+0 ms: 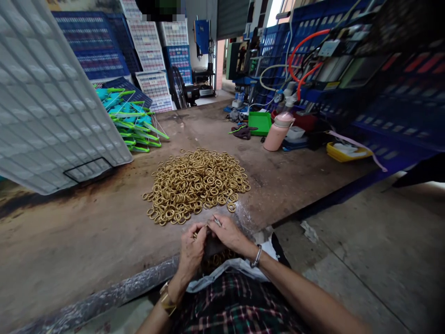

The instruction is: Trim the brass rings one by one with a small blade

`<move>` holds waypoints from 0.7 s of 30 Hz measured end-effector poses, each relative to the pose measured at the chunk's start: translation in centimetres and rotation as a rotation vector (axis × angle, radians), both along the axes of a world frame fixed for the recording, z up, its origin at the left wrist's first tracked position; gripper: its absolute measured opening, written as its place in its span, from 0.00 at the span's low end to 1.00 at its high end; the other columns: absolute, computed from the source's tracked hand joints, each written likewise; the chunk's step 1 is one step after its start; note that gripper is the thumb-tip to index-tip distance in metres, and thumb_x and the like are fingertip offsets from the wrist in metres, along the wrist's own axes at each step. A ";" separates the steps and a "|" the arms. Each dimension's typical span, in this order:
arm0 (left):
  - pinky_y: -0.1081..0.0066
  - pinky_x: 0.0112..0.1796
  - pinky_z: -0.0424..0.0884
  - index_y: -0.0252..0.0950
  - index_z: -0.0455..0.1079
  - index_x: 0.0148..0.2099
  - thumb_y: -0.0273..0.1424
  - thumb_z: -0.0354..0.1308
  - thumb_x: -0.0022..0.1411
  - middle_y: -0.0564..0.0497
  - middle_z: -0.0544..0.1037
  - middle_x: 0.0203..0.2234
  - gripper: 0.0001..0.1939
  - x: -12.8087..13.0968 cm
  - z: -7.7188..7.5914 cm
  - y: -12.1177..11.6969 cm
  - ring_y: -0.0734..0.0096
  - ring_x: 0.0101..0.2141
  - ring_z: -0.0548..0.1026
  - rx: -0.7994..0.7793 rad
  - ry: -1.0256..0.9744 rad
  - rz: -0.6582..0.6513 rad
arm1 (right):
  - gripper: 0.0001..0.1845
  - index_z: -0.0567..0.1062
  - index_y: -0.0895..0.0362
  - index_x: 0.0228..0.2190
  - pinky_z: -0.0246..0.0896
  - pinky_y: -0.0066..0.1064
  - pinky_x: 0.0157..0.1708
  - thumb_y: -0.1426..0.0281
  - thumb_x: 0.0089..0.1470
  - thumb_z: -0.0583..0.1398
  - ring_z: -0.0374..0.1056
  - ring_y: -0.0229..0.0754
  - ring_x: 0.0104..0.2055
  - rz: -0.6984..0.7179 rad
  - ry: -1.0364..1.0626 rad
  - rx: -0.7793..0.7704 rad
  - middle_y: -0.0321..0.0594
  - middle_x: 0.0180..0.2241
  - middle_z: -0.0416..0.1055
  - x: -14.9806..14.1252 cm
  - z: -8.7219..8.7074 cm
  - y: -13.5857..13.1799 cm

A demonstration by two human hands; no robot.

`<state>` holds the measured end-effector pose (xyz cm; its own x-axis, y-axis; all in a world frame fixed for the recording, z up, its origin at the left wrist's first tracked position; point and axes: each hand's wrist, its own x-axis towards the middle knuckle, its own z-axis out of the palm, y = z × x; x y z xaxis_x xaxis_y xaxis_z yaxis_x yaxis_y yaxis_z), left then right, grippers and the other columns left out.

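Observation:
A heap of gold-coloured metal rings (200, 181) lies on the worktable in front of me. My left hand (192, 246) is closed at the heap's near side, with a gold ring (195, 235) showing between its fingers. Close beside it, my right hand (227, 232) pinches a small grey metal tool (217, 221), whose exact kind I cannot make out. The fingertips of both hands meet, and what lies between them is mostly hidden. Below the hands, an open white bag (227, 265) at the table's edge has more rings (222, 256) inside.
A tilted white crate (66, 106) stands at the left, near bright green and teal plastic pieces (134, 120). On the right are a pink bottle (278, 132), a green tray (260, 123) and a yellow dish (347, 150). Plastic wrap covers the table's front edge (135, 280).

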<state>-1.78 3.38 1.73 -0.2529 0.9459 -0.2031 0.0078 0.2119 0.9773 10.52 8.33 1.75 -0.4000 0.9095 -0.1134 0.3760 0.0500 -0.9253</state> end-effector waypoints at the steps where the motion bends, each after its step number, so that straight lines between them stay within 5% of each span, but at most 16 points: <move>1: 0.79 0.15 0.54 0.34 0.70 0.29 0.39 0.57 0.51 0.59 0.63 0.13 0.12 0.0 0.0 0.0 0.81 0.14 0.58 -0.015 -0.024 -0.011 | 0.13 0.63 0.58 0.19 0.48 0.22 0.21 0.67 0.53 0.50 0.55 0.31 0.21 0.000 0.009 -0.008 0.30 0.17 0.59 -0.1 0.1 0.0; 9: 0.83 0.12 0.51 0.35 0.63 0.32 0.42 0.59 0.50 0.59 0.65 0.19 0.15 0.0 0.4 -0.3 0.85 0.14 0.58 -0.157 -0.427 -0.115 | 0.11 0.66 0.57 0.22 0.49 0.23 0.22 0.67 0.51 0.51 0.57 0.32 0.21 -0.009 0.035 -0.026 0.30 0.17 0.63 -0.3 0.2 0.1; 15: 0.83 0.13 0.52 0.35 0.62 0.31 0.42 0.58 0.50 0.59 0.65 0.18 0.16 0.1 0.3 -0.3 0.86 0.14 0.58 -0.121 -0.411 -0.101 | 0.12 0.68 0.58 0.23 0.51 0.24 0.26 0.70 0.54 0.48 0.60 0.33 0.24 -0.033 -0.101 0.116 0.34 0.21 0.66 0.3 0.2 0.3; 21: 0.83 0.13 0.54 0.35 0.61 0.32 0.43 0.56 0.52 0.59 0.65 0.18 0.16 0.1 -0.2 -0.3 0.85 0.14 0.59 -0.100 -0.292 -0.090 | 0.08 0.69 0.58 0.30 0.45 0.26 0.26 0.75 0.50 0.50 0.60 0.36 0.25 0.200 -0.447 0.346 0.37 0.24 0.68 0.8 0.1 -0.7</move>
